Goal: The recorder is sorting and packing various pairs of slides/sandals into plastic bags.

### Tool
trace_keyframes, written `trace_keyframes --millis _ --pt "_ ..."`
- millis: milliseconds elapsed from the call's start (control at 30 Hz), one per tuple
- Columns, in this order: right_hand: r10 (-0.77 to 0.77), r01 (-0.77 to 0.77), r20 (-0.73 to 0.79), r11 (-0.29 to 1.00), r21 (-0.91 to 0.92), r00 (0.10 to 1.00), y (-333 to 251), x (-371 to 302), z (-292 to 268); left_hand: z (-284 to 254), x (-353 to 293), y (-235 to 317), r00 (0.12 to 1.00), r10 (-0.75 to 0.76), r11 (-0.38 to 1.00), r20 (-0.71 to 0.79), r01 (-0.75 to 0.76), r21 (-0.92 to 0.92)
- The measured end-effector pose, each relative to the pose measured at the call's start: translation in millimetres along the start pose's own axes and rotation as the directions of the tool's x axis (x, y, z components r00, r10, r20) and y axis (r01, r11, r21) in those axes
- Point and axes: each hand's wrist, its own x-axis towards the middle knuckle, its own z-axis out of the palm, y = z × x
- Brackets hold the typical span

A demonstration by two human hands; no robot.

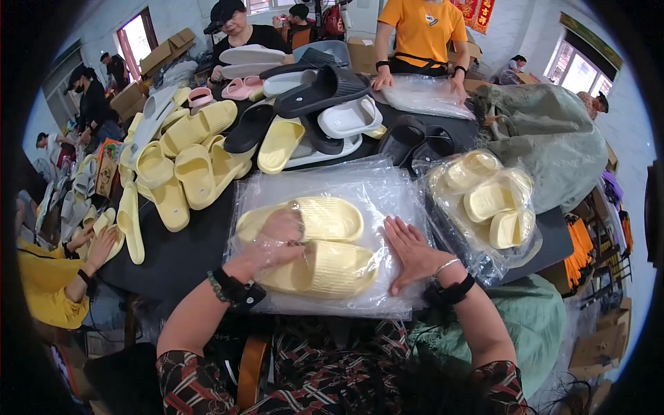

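Note:
In front of me a pair of pale yellow slippers (337, 266) lies side by side, toes to the right, inside a clear plastic bag. The bag rests on a stack of clear plastic bags (346, 181). My left hand (280, 234) reaches in at the heel end, under the film, its fingers closed on the slippers' inner edges; the fingertips are partly hidden. Flat on the plastic just right of the toes, my right hand (413, 254) has its fingers spread and holds nothing. Further right lie bagged yellow slippers (492, 200).
Loose yellow slippers (181, 181) and black and white slippers (321, 93) pile up along the far side of the dark table (183, 259). Green sacking (546, 138) bulges at the right. A person in orange (422, 31) touches plastic bags opposite; another person's hands (100, 245) hold slippers at left.

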Motion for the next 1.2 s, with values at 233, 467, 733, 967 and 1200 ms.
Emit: trace_keyframes --millis 233,467,733,967,1200 --pt "0.0 0.002 -0.042 1.0 0.028 0.999 2.7 -6.4 1.9 -35.1 -86.8 -35.8 0.94 -0.316 0.869 -0.128 0.233 -0.436" --pt "0.053 -0.053 -0.015 0.999 -0.002 0.998 -11.4 -9.1 -7.3 -26.9 -129.7 -47.6 0.768 -0.595 0.794 -0.235 0.518 -0.317" --pt "0.036 -0.041 -0.125 0.998 -0.04 0.992 -51.6 -12.9 5.2 -23.6 -121.4 -42.4 0.704 -0.553 0.829 -0.446 0.52 -0.208" --pt "0.138 -0.158 -0.246 0.985 -0.063 0.96 -51.9 -10.1 39.9 -103.7 -145.7 -39.3 0.511 -0.601 0.752 -0.615 0.623 -0.217" --pt "0.138 -0.137 -0.274 0.99 0.022 0.952 -51.8 -14.7 37.2 -220.7 -135.2 40.5 0.313 -0.264 0.618 -0.912 0.781 0.089"
